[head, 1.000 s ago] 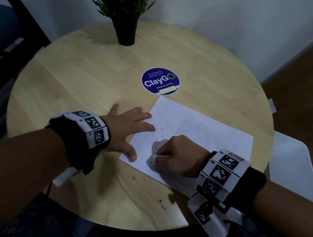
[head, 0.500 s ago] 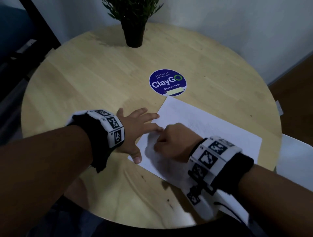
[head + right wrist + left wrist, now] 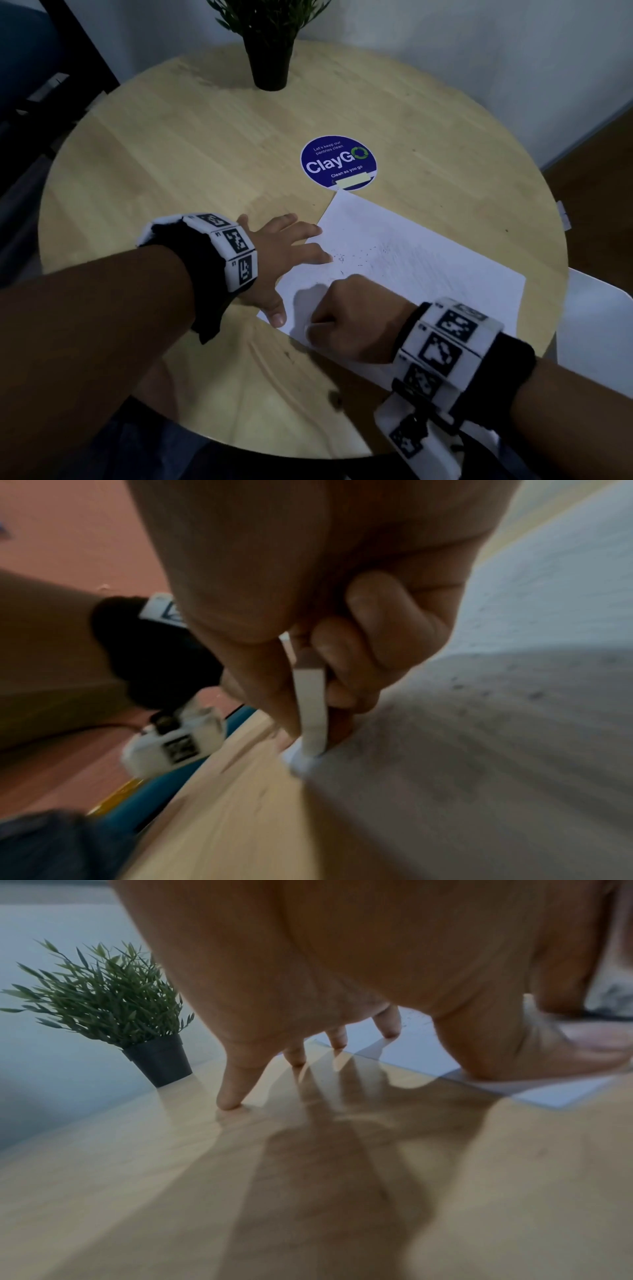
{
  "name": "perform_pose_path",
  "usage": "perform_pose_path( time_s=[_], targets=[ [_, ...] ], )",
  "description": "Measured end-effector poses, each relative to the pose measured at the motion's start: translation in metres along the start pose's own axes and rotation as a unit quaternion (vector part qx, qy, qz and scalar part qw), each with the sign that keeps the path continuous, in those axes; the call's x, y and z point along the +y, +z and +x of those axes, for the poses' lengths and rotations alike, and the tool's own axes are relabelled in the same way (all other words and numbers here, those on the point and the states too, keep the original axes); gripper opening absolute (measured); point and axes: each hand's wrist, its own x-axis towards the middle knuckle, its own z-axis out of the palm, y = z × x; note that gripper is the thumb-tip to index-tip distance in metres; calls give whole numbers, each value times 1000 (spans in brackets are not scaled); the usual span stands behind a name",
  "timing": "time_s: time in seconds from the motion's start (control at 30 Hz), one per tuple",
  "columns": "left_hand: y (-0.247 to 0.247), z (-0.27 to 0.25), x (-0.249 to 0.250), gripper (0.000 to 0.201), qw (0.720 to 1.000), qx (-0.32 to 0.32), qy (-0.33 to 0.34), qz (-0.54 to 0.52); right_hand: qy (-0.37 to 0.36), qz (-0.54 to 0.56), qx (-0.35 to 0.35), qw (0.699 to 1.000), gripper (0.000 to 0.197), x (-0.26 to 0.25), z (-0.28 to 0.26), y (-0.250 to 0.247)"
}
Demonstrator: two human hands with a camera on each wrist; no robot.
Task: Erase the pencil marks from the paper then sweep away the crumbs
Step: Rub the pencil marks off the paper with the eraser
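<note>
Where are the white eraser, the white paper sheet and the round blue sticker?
white eraser (image 3: pixel 311 710), right wrist view, its narrow side face.
white paper sheet (image 3: pixel 428 246), head view, bare middle area.
round blue sticker (image 3: pixel 337 161), head view, its printed centre.

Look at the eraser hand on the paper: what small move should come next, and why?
Probably rub the eraser back up the paper toward the faint grey marks still showing. The right hand pinches it near the sheet's near edge, the left hand pins the sheet, and crumbs can wait.

An office pantry, judging by the round blue "Let's keep our pantries clean" sticker (image 3: pixel 338 162) on the round pale wooden surface (image 3: pixel 191 144) beside a small black-potted green plant (image 3: pixel 270 44).
</note>
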Motion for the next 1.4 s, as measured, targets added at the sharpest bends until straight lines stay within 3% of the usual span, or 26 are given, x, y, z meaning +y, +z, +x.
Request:
perform_pose_path(
  time_s=[0.13,0.3,0.43,0.57,0.97,1.13,1.27,1.4],
  targets=[
    [2,3,2,116,1000,2,-7,14,70,22,50,996,33,31,4,-22],
    [0,3,2,115,1000,-9,-12,12,-3,11,-5,1000,39,15,-12,0],
    [0,2,2,115,1000,-10,-11,7,23,9,50,998,40,35,-4,-14],
    [0,2,3,114,1000,-6,-13,6,-7,9,15,1000,41,23,-12,-1],
    [-1,1,4,114,1000,-10,-15,6,14,17,45,999,39,30,-8,-8],
    [-1,2,2,115,1000,-13,-10,-5,-12,11,-2,1000,43,21,-16,-4],
    [0,1,4,115,1000,-7,-14,-2,6,10,31,999,43,29,-6,-12],
    [0,1,2,114,1000,-6,-11,-8,-7,8,-8,1000,45,21,-18,-2]
  ],
)
